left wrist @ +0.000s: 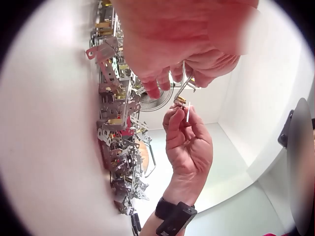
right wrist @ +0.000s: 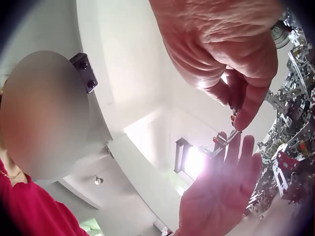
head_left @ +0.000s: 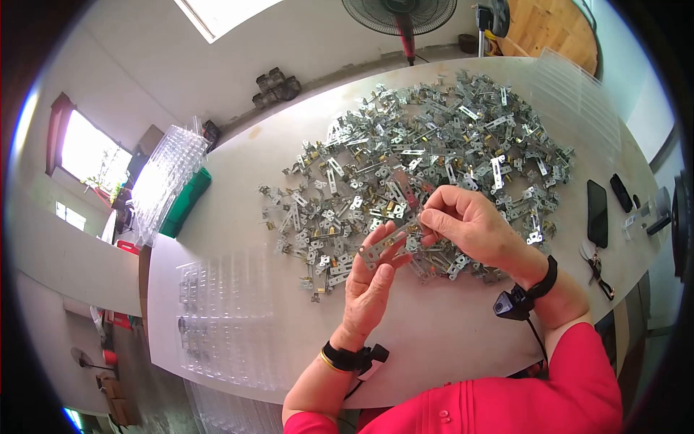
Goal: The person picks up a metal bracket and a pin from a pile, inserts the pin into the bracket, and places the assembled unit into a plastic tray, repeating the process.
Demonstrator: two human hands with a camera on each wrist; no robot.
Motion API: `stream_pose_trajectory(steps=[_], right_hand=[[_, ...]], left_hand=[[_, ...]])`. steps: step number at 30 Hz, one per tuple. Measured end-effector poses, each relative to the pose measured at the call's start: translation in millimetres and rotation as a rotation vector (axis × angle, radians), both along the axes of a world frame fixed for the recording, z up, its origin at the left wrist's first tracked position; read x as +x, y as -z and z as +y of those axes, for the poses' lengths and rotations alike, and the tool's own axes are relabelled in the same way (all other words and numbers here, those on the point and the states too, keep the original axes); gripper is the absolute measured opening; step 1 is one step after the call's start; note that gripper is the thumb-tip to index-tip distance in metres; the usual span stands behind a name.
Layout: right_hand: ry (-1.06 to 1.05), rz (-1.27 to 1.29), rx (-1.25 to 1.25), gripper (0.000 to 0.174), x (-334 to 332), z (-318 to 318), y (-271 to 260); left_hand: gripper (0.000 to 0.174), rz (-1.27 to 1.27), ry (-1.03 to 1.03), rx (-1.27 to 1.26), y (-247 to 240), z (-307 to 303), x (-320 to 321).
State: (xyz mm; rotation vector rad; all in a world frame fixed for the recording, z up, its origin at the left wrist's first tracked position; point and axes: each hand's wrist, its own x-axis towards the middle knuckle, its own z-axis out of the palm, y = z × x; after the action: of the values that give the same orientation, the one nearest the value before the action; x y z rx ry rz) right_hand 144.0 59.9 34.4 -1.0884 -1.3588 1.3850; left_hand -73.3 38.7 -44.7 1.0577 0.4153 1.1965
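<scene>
A long metal bracket (head_left: 383, 248) lies across the fingers of the left hand (head_left: 367, 293), whose palm faces up with the thumb beside the bracket. At the bracket's far end, the right hand (head_left: 470, 224) pinches a small part between thumb and fingertips. The right wrist view shows the left hand (right wrist: 216, 199) with its fingers nearly straight beneath the metal piece (right wrist: 224, 139); the right hand (right wrist: 226, 54) is above. In the left wrist view, the right hand (left wrist: 188, 147) pinches near a brass-coloured bit (left wrist: 181, 99). The exact contact is partly hidden by fingers.
A wide heap of metal brackets (head_left: 434, 145) covers the middle and back of the table (head_left: 217, 181). Clear plastic trays (head_left: 224, 311) lie at left, more sheets (head_left: 578, 101) at back right. A phone (head_left: 597, 214) and keys (head_left: 596, 267) lie at right.
</scene>
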Motion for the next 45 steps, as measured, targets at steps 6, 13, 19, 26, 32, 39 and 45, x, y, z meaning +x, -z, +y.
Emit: stream_pose_trajectory(steps=[6, 13, 19, 26, 32, 39, 45], right_hand=[[-0.082, 0.052, -0.083, 0.016, -4, 2, 9], [-0.090, -0.151, -0.013, 0.018, -2, -1, 11], [0.025, -0.209, 0.102, 0.013, -1, -16, -18], [0.009, -0.414, 0.275, 0.012, -9, -23, -19], [-0.003, -0.472, 0.362, 0.011, -12, -23, -14], [-0.034, -0.498, 0.360, 0.015, -11, -27, -18], [-0.061, -0.489, 0.341, 0.022, -11, -27, -13]], left_hand=[[0.043, 0.030, -0.084, 0.063, 5, 8, -8], [0.033, 0.072, -0.094, 0.013, -16, 21, -5], [0.034, 0.076, 0.045, -0.167, -19, 25, 4], [0.032, 0.166, 0.039, -0.169, -13, 17, 8], [0.032, 0.212, 0.035, -0.145, -6, 18, 2], [0.030, 0.363, -0.091, -0.085, -8, 14, 0], [0.026, 0.583, -0.099, 0.169, -10, 11, -2]])
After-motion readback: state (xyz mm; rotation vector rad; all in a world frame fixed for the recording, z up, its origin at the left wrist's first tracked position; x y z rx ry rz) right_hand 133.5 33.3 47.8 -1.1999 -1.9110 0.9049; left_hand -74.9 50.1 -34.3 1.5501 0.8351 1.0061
